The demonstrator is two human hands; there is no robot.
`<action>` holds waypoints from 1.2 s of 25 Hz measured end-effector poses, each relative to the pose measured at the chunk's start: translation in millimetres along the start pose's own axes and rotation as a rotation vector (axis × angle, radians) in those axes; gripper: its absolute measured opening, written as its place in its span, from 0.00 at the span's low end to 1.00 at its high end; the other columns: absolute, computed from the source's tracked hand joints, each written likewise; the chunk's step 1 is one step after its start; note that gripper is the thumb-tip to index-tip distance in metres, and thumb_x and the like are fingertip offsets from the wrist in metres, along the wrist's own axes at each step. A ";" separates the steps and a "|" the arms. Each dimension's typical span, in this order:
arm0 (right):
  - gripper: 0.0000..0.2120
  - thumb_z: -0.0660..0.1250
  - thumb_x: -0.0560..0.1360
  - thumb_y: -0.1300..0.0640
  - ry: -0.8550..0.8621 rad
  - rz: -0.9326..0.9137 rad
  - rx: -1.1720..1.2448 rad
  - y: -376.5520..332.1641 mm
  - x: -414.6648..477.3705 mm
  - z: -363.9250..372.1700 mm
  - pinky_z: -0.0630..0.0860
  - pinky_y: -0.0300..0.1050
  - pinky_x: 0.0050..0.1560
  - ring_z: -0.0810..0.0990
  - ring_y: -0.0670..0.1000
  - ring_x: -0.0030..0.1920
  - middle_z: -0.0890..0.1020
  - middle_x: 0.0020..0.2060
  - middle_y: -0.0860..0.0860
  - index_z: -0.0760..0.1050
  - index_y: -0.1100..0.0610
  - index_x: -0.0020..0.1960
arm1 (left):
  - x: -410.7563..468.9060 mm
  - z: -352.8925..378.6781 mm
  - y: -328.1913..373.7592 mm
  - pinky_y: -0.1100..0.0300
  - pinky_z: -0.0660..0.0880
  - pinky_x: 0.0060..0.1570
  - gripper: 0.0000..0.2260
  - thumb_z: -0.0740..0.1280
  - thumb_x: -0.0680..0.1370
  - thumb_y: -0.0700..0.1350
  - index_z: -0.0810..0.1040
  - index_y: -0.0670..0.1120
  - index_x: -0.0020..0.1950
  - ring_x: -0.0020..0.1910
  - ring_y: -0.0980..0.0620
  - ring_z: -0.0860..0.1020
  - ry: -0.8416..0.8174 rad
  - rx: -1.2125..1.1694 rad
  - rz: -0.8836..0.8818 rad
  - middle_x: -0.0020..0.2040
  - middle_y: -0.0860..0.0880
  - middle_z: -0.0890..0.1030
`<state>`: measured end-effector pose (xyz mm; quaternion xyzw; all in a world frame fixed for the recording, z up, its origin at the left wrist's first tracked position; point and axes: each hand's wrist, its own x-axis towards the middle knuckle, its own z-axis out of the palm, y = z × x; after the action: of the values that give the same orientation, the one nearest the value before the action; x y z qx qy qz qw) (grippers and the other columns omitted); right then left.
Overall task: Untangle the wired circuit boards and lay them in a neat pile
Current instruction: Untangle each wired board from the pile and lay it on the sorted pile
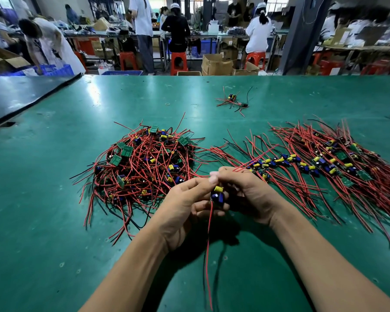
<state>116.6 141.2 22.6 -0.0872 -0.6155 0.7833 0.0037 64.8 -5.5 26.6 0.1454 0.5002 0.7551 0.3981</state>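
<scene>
Your left hand (pixel 185 206) and right hand (pixel 245 192) both pinch one board (pixel 217 197) and its wires (pixel 208 244) just above the surface (pixel 43 221), between tangle (pixel 144 163) and neat pile (pixel 324 167), so the next move, I judge, is laying it rightward on that pile, wires aligned.

Small held board (pixel 217 197), yellow and blue parts on top, pinched between left hand (pixel 185 206) and right hand (pixel 248 194), red and black leads hanging toward 6 o'clock. At 10 o'clock from it, tangled heap (pixel 144 163) of green boards and red wires, crossing every way. At 2 o'clock, combed row (pixel 324 167), boards side by side, wires roughly parallel. Far off at 12 o'clock, small stray cluster (pixel 232 101).
</scene>
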 end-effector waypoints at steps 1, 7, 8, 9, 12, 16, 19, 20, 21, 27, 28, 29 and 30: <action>0.16 0.76 0.69 0.47 0.051 -0.001 -0.015 1.0 1.5 -0.4 0.56 0.46 0.30 0.66 0.49 0.25 0.70 0.27 0.50 0.70 0.51 0.33 | 0.2 -0.6 -0.6 0.58 0.82 0.34 0.11 0.71 0.72 0.44 0.79 0.39 0.49 0.34 0.46 0.83 0.009 0.001 -0.003 0.42 0.39 0.84; 0.16 0.77 0.70 0.45 0.166 -0.053 -0.078 5.4 1.4 -4.7 0.72 0.40 0.23 0.71 0.48 0.22 0.76 0.27 0.51 0.76 0.55 0.37 | 2.3 -1.7 -6.1 0.54 0.82 0.38 0.04 0.67 0.75 0.35 0.81 0.38 0.45 0.34 0.44 0.84 0.033 0.032 -0.081 0.42 0.36 0.84; 0.17 0.78 0.70 0.45 0.171 -0.050 -0.069 6.7 1.4 -5.0 0.72 0.40 0.23 0.71 0.49 0.22 0.76 0.29 0.53 0.76 0.56 0.38 | 2.8 -1.7 -6.5 0.55 0.82 0.37 0.04 0.67 0.76 0.35 0.81 0.38 0.45 0.34 0.44 0.83 0.042 0.055 -0.083 0.41 0.37 0.84; 0.18 0.79 0.69 0.45 0.180 -0.045 -0.057 8.6 2.1 -4.9 0.71 0.40 0.23 0.69 0.50 0.23 0.74 0.29 0.55 0.76 0.56 0.39 | 3.5 -1.6 -7.0 0.56 0.82 0.35 0.04 0.66 0.76 0.35 0.81 0.38 0.46 0.33 0.45 0.83 0.055 0.081 -0.079 0.40 0.37 0.84; 0.16 0.79 0.68 0.47 0.174 -0.030 -0.003 12.2 2.8 -5.4 0.70 0.40 0.23 0.69 0.51 0.24 0.73 0.30 0.57 0.77 0.57 0.41 | 5.9 -0.8 -9.8 0.58 0.81 0.30 0.04 0.65 0.78 0.37 0.79 0.37 0.48 0.29 0.46 0.81 0.110 0.103 -0.051 0.36 0.39 0.82; 0.15 0.77 0.67 0.47 0.094 -0.032 -0.129 7.3 1.5 -14.1 0.67 0.36 0.25 0.70 0.46 0.27 0.81 0.37 0.53 0.85 0.56 0.49 | 8.0 -0.8 -12.9 0.59 0.79 0.28 0.06 0.65 0.80 0.39 0.79 0.37 0.51 0.28 0.46 0.79 0.139 0.057 -0.017 0.35 0.40 0.80; 0.17 0.76 0.69 0.46 0.086 -0.008 -0.134 9.5 2.2 -16.2 0.64 0.34 0.22 0.69 0.43 0.24 0.79 0.35 0.51 0.84 0.58 0.49 | 7.1 -3.1 -13.0 0.59 0.78 0.27 0.07 0.66 0.79 0.40 0.79 0.36 0.50 0.28 0.45 0.79 0.108 0.082 -0.033 0.33 0.40 0.79; 0.16 0.76 0.69 0.46 0.098 0.010 -0.106 10.7 2.2 -14.9 0.63 0.34 0.22 0.69 0.43 0.23 0.78 0.32 0.50 0.84 0.58 0.48 | 6.5 -3.7 -12.9 0.59 0.78 0.28 0.07 0.66 0.79 0.40 0.80 0.36 0.49 0.28 0.45 0.79 0.096 0.100 -0.040 0.33 0.40 0.79; 0.16 0.76 0.70 0.46 0.110 0.018 -0.073 11.9 2.2 -13.4 0.65 0.34 0.22 0.69 0.44 0.22 0.77 0.30 0.50 0.83 0.59 0.48 | 6.3 -3.9 -13.1 0.59 0.78 0.28 0.07 0.67 0.79 0.40 0.81 0.37 0.48 0.28 0.45 0.80 0.083 0.118 -0.043 0.34 0.40 0.79; 0.11 0.70 0.77 0.53 0.293 -0.067 -0.002 7.8 11.6 -11.0 0.57 0.33 0.21 0.61 0.43 0.19 0.67 0.24 0.47 0.82 0.59 0.41 | 5.9 -2.5 -15.8 0.60 0.79 0.30 0.08 0.66 0.78 0.38 0.82 0.40 0.41 0.28 0.46 0.79 0.035 0.196 -0.011 0.33 0.40 0.79; 0.12 0.69 0.78 0.54 0.329 -0.071 0.031 7.5 13.2 -10.9 0.56 0.33 0.20 0.60 0.43 0.19 0.67 0.25 0.47 0.82 0.60 0.40 | 5.8 -2.3 -16.4 0.60 0.79 0.30 0.08 0.66 0.78 0.38 0.82 0.40 0.41 0.29 0.45 0.79 0.030 0.214 0.001 0.33 0.40 0.79; 0.13 0.68 0.78 0.54 0.360 -0.065 0.073 7.0 14.6 -10.7 0.56 0.33 0.19 0.60 0.42 0.19 0.68 0.26 0.47 0.82 0.60 0.39 | 6.0 -2.1 -16.7 0.60 0.79 0.30 0.08 0.66 0.78 0.38 0.82 0.39 0.41 0.29 0.45 0.79 0.023 0.230 0.012 0.33 0.40 0.79; 0.14 0.68 0.79 0.54 0.382 -0.051 0.120 5.8 15.6 -10.6 0.56 0.34 0.18 0.60 0.42 0.19 0.69 0.26 0.46 0.82 0.60 0.39 | 5.6 -2.0 -17.0 0.60 0.79 0.30 0.09 0.66 0.78 0.38 0.82 0.39 0.41 0.29 0.45 0.79 0.016 0.243 0.019 0.33 0.40 0.79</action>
<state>103.4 151.7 12.5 -0.2184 -0.5578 0.7874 0.1455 67.7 0.5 9.8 0.1913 0.5900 0.6937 0.3663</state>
